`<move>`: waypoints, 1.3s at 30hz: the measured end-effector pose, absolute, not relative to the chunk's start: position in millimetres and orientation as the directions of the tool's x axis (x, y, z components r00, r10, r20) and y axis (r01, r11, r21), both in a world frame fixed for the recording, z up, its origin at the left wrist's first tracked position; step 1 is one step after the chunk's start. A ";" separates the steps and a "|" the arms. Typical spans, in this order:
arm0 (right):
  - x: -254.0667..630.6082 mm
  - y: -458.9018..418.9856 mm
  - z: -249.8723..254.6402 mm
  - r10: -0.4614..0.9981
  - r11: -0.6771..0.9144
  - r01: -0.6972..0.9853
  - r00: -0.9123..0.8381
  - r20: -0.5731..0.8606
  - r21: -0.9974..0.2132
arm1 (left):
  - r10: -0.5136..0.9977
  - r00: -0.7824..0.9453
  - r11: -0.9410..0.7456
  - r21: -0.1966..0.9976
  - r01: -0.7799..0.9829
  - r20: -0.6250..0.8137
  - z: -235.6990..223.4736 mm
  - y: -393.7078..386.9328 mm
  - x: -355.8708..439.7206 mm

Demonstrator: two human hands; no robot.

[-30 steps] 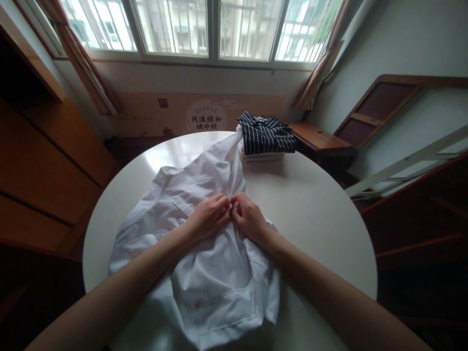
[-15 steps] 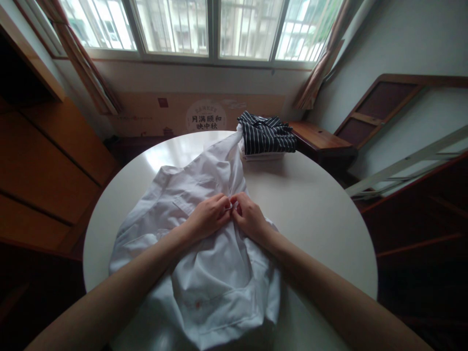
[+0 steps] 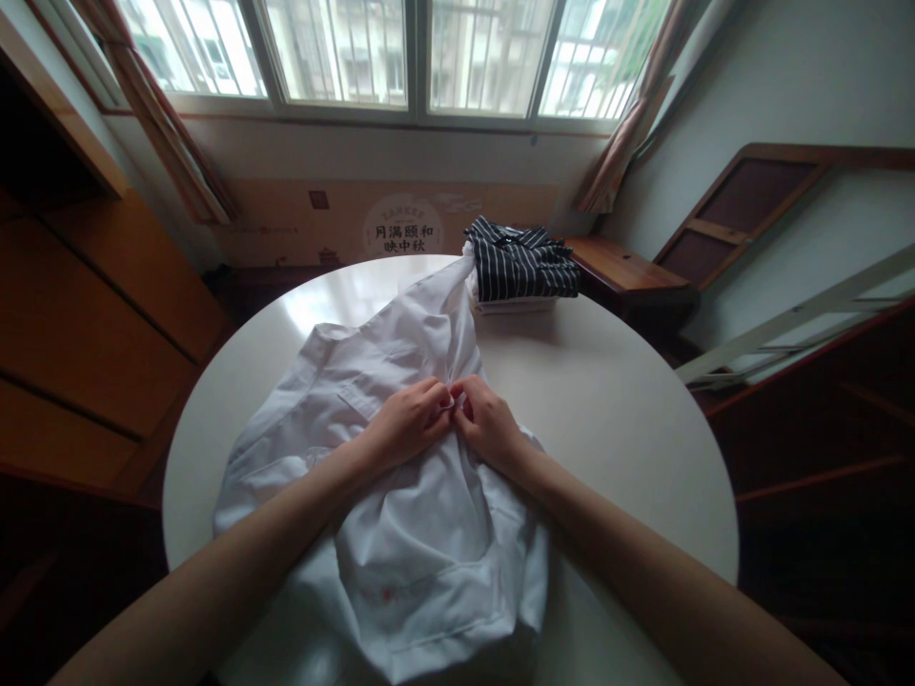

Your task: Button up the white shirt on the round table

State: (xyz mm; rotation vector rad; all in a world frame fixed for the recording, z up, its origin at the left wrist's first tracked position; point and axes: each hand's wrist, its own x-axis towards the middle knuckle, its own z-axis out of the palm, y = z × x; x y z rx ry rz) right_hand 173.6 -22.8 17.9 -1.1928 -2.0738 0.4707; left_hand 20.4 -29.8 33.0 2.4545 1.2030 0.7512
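Observation:
A white coat-like garment (image 3: pixel 421 534) lies rumpled across the round white table (image 3: pixel 615 419), with pockets and a small reddish mark near its lower end. My left hand (image 3: pixel 411 416) and my right hand (image 3: pixel 487 419) meet at the middle of its front. Both hands pinch the garment's cloth, fingertips almost touching. A bit of white fabric edge shows between the fingers; whether a button is there I cannot tell. The garment's far end reaches up to a stack of folded clothes, topped by a black shirt with white stripes (image 3: pixel 525 262).
White folded cloth (image 3: pixel 515 306) lies under the striped shirt at the table's far edge. Beyond stands a wooden bench or low table (image 3: pixel 629 267). Wooden cabinets (image 3: pixel 78 353) flank the left side. Barred windows (image 3: pixel 343 52) and curtains (image 3: pixel 619 152) are at the back.

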 end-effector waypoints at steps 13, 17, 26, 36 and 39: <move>173.4 -23.3 18.8 0.859 0.512 0.615 -0.341 0.383 -0.600 | 0.802 0.502 -0.597 0.489 0.636 0.325 31.3 -29.5 20.5; 173.3 -23.6 19.0 0.858 0.513 0.612 -0.341 0.384 -0.602 | 0.800 0.505 -0.599 0.485 0.638 0.324 31.4 -29.5 20.6; 173.6 -24.3 20.7 0.863 0.505 0.619 -0.344 0.370 -0.602 | 0.794 0.513 -0.607 0.464 0.645 0.327 30.7 -29.0 20.2; 173.5 -24.6 20.7 0.867 0.498 0.619 -0.345 0.360 -0.606 | 0.794 0.510 -0.607 0.463 0.646 0.331 30.4 -28.8 20.7; 173.6 -24.1 19.8 0.864 0.502 0.616 -0.345 0.366 -0.606 | 0.793 0.512 -0.609 0.463 0.644 0.330 30.4 -28.9 20.7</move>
